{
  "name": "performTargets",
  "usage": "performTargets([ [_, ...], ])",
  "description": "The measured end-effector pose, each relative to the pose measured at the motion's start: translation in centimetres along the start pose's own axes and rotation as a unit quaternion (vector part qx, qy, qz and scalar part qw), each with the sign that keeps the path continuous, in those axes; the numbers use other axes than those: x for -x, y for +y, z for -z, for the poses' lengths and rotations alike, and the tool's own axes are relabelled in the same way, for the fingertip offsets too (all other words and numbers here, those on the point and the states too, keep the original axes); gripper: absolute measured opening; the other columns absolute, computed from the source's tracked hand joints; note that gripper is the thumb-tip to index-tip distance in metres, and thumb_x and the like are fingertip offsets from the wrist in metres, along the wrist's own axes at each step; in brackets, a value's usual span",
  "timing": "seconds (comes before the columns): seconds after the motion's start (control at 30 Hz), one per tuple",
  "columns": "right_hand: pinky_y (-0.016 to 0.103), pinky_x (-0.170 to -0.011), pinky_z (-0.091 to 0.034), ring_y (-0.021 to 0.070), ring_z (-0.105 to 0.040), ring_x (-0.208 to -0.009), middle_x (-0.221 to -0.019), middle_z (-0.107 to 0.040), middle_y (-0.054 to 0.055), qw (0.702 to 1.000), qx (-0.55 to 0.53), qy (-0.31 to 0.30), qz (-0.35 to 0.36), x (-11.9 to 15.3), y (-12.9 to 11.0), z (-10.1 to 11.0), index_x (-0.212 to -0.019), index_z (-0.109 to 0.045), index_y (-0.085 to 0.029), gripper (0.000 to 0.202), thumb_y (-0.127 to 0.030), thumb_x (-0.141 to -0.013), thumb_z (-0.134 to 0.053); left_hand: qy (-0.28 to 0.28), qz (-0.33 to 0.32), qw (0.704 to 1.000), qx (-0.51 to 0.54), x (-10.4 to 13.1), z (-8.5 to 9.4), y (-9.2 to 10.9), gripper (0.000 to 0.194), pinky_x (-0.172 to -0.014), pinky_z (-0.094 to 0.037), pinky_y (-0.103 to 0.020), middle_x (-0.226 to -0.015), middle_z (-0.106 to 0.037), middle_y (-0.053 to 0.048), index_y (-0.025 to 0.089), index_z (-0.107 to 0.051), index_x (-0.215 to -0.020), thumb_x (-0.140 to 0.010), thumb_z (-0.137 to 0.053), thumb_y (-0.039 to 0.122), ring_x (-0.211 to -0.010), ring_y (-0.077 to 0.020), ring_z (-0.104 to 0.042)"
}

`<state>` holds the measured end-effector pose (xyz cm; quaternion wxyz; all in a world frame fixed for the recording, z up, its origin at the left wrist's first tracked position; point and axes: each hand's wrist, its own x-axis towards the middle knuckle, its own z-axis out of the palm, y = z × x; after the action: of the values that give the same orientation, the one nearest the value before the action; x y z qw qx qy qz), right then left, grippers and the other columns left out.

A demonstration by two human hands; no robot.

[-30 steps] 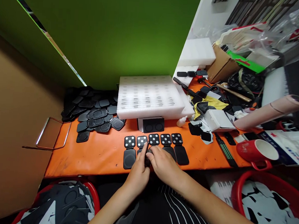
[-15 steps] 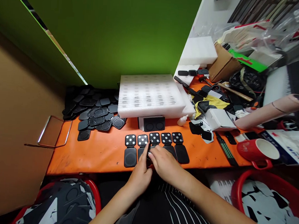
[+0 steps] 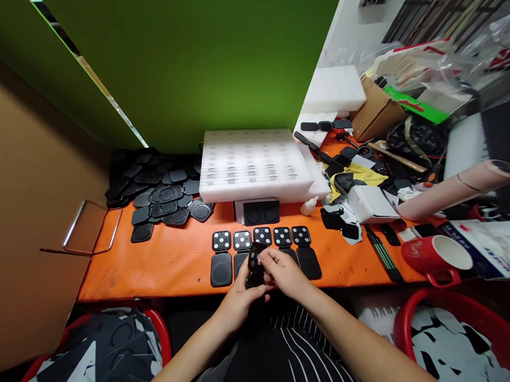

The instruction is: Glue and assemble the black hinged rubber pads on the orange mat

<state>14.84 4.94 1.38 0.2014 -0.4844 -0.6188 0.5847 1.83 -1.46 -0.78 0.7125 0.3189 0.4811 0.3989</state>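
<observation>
My left hand is closed around a black hinged pad tilted above the table's front edge. Pale round dots show on the pad's upper section. My right hand meets it from the right, thumb and forefinger pinched together against the dotted face; whether a small piece is between those fingertips cannot be made out. Just beyond my hands lies a row of several similar black hinged pads, their far squares marked with white dots. My hands partly cover the middle ones.
Behind the row stand a white foam block and a small white bottle. Loose black pads are heaped at left. A red mug stands at right. Red tubs flank me below the orange table.
The black pad has turned in my left hand, from nearly edge-on to showing its dotted face. My right fingers have shifted onto that face. The view has moved slightly.
</observation>
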Motion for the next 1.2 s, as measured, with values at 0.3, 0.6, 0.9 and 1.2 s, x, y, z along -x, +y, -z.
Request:
performTargets([
  [0.3, 0.029, -0.069, -0.035, 0.018, -0.053, -0.078, -0.083, -0.059, 0.006, 0.953, 0.295, -0.003, 0.069, 1.1, -2.5, 1.5, -0.079, -0.052, -0.018, 0.024, -0.028, -0.093, -0.036, 0.008, -0.059, 0.934, -0.352, 1.3, 0.6, 0.1, 0.084, -0.106, -0.029, -0.046, -0.143, -0.038, -0.011, 0.023, -0.016, -0.146, -0.07, -0.049, 0.007, -0.127, -0.0277, -0.04],
  [0.6, 0.024, -0.058, -0.033, 0.0127, -0.049, -0.063, -0.064, -0.054, -0.001, 0.989, 0.13, 0.023, 0.068, 0.8, -1.0, -0.2, -0.063, -0.051, -0.018, 0.031, -0.035, -0.087, -0.047, 0.046, -0.047, 0.98, -0.188, 1.3, 0.1, -0.2, 0.062, -0.099, -0.039, -0.039, -0.127, -0.056, -0.01, 0.017, -0.043, -0.13, -0.069, -0.056, 0.017, -0.116, -0.0262, -0.052],
  [0.9, 0.029, -0.069, -0.038, 0.0152, -0.051, -0.075, -0.078, -0.056, 0.002, 1.0, -0.029, -0.003, 0.01, 0.9, -0.8, 0.3, -0.078, -0.053, -0.019, 0.035, -0.048, -0.091, -0.037, 0.123, -0.054, 0.989, -0.066, 1.2, 0.9, 1.0, 0.041, -0.085, -0.049, -0.039, -0.101, -0.068, -0.01, 0.014, -0.059, -0.109, -0.081, -0.057, 0.043, -0.094, -0.0256, -0.063],
  [1.2, 0.023, -0.052, -0.029, 0.0098, -0.037, -0.056, -0.063, -0.043, -0.003, 0.989, -0.108, -0.082, -0.059, 2.5, -1.0, -0.7, -0.067, -0.043, -0.019, 0.03, -0.041, -0.087, -0.046, 0.077, -0.213, 0.877, -0.424, 3.3, 1.7, 1.9, 0.043, -0.096, -0.046, -0.035, -0.122, -0.06, -0.006, 0.025, -0.055, -0.126, -0.084, -0.047, 0.017, -0.111, -0.0211, -0.057],
])
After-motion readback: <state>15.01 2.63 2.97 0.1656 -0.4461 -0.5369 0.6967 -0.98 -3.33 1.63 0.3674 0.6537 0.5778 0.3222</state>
